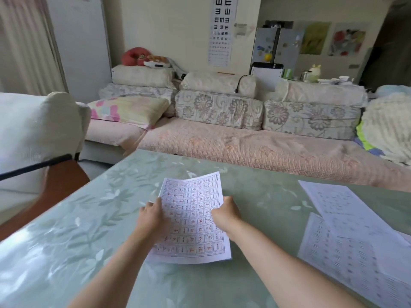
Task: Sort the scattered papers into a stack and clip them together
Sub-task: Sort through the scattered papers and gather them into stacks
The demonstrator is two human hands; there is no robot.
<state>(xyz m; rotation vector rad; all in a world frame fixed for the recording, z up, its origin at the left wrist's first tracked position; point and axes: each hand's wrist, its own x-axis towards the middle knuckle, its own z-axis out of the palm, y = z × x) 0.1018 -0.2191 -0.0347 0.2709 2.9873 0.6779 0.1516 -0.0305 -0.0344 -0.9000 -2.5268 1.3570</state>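
Papers (pixel 192 221) gripped at both side edges by left (pixel 153 215) and right hands (pixel 225 213) above the table (pixel 66 230).

My left hand (pixel 153 216) hides sheet's (pixel 192 218) left edge; loose papers (pixel 355 247) at right blurred, cut by frame; print perhaps same grid.
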